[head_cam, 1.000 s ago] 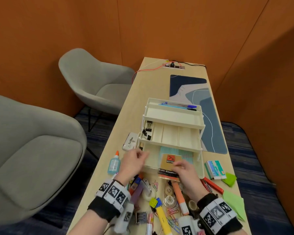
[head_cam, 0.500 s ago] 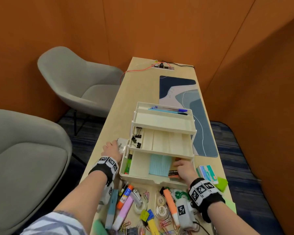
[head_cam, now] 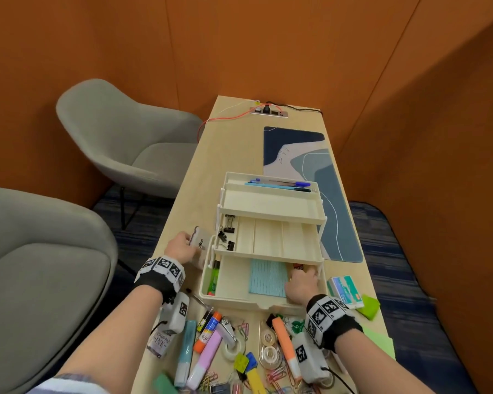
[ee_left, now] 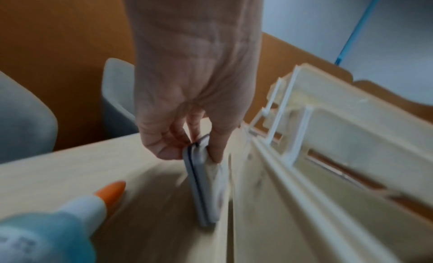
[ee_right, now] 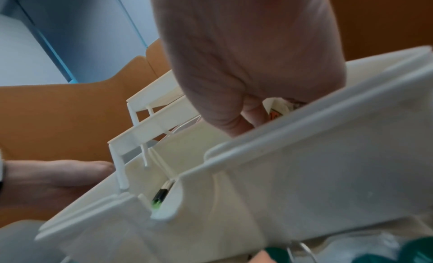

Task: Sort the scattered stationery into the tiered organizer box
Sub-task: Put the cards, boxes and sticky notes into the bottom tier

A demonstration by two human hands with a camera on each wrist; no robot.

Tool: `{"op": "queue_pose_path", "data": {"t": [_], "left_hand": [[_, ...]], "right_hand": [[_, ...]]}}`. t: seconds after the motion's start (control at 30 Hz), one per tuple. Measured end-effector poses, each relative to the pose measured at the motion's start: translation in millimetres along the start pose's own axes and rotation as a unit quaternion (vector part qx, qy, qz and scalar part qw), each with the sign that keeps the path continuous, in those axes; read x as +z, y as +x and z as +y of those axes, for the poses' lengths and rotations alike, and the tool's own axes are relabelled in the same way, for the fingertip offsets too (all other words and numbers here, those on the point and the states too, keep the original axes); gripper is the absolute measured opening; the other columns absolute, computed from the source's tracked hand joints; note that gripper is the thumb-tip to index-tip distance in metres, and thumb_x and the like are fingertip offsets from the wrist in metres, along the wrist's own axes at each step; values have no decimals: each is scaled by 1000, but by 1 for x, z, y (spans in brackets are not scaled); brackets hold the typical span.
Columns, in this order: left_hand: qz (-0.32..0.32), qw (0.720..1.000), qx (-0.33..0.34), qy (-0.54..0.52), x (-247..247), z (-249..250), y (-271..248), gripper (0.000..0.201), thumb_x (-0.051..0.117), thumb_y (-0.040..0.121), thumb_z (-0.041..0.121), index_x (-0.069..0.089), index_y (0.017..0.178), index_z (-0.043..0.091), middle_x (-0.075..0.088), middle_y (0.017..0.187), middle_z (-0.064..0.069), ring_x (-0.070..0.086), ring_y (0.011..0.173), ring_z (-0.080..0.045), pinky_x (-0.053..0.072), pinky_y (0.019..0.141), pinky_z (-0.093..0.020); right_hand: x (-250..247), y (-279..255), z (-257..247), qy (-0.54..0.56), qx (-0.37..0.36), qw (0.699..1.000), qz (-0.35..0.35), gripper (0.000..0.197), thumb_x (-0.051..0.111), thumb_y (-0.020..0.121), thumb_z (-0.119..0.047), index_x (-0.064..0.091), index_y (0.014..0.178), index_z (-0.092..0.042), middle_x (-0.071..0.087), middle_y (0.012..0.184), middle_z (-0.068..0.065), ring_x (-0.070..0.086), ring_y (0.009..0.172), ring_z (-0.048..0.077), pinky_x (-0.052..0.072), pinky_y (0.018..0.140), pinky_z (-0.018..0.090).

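Observation:
The cream three-tier organizer (head_cam: 271, 200) stands open mid-table. Pens (head_cam: 279, 184) lie in its top tier and binder clips (head_cam: 228, 231) in the middle one. In the bottom tier are a blue notepad (head_cam: 268, 277) and a green highlighter (head_cam: 214, 280). My left hand (head_cam: 182, 248) pinches a flat white stamp-pad case (head_cam: 200, 241), tipped on edge beside the organizer's left wall. The left wrist view shows my fingers (ee_left: 164, 148) and thumb clamping the case (ee_left: 206, 189). My right hand (head_cam: 302, 282) reaches into the bottom tier's right end, fingers curled over a small brown box (head_cam: 298, 267), mostly hidden.
Highlighters, tape rolls, paper clips and an ink bottle (head_cam: 161, 342) crowd the near table edge. A staples box (head_cam: 345, 291) and green sticky notes (head_cam: 369, 307) lie right of the organizer, with a desk mat (head_cam: 310, 166) behind. A glue bottle (ee_left: 70, 217) lies near my left wrist. Grey chairs (head_cam: 120, 137) stand on the left.
My left hand moved from the organizer's front to its left side and took hold of the white case, tipping it up. My right hand carried the brown box into the bottom tier.

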State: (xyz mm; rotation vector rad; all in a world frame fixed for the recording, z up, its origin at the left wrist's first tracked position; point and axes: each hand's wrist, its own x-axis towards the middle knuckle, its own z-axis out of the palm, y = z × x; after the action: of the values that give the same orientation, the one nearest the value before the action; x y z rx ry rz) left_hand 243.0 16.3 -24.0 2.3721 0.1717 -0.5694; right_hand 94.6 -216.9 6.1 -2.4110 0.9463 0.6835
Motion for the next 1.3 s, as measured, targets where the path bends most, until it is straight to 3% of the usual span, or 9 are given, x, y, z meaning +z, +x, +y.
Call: {"op": "queue_pose_path", "data": {"t": [0.23,0.37,0.5,0.7,0.8,0.87,1.0,1.13,1.3], "left_hand": [[96,991,44,-79,-47,-8,-44,34,68,84,18,54,114,8,65,107,-13,57,89,-22,44,71,-31],[117,978,83,-151,-69,-13,-83,30,69,84,16,55,110,13,64,97,-6,61,88,-23,50,79,-40],[-24,964,80,-253,-71,-12,-122,26,69,83,8,58,107,7,70,95,-16,67,82,-27,54,74,-39],[-277,934,57,-220,-21,21,-158,28,63,87,12,56,113,9,71,105,-12,70,95,-21,56,82,-31],[-292,929,29,-227,16,40,-148,26,61,89,14,54,113,9,71,107,-9,69,97,-19,57,83,-30],[-288,931,5,-225,39,54,-135,31,62,89,16,52,117,6,70,108,-9,68,99,-19,56,86,-34],[-315,915,-39,-247,76,85,-122,18,54,94,9,53,109,0,65,114,-15,65,94,-19,58,68,-23],[-301,914,-81,-258,107,108,-110,28,52,94,3,47,119,-9,59,123,-22,61,108,-29,57,80,-30],[-241,964,-22,-113,139,117,-99,34,48,93,2,46,126,-8,56,127,-17,57,113,-30,49,97,-35]], "right_hand": [[-4,-9,3,0,-38,999,34,38,39,92,-8,41,130,-7,16,148,21,23,137,39,26,113,46],[8,-18,11,-141,-105,982,73,33,48,90,-20,50,121,-8,36,138,14,35,128,31,33,108,42],[7,-13,12,-198,-191,961,-25,35,35,99,-30,48,119,-4,52,118,15,47,112,30,43,95,41],[-9,-9,15,-103,-138,983,-61,55,16,102,-40,58,108,-4,58,116,14,55,112,25,37,95,32],[-17,-18,23,-56,-161,985,-19,41,21,103,-24,52,114,-1,56,117,16,54,112,30,43,97,38],[-16,-26,33,-22,-190,982,8,35,24,103,-23,54,98,-5,59,106,11,58,101,24,48,89,34],[-11,-52,69,-5,-240,965,110,27,36,100,-27,62,98,-17,55,104,-6,54,99,11,46,92,26],[-4,-74,101,14,-262,950,167,29,41,98,-27,59,120,-23,43,124,-11,38,123,8,30,105,22],[7,-77,126,55,-257,950,172,21,46,97,-25,63,109,-25,47,116,-10,42,111,7,37,100,27]]}}
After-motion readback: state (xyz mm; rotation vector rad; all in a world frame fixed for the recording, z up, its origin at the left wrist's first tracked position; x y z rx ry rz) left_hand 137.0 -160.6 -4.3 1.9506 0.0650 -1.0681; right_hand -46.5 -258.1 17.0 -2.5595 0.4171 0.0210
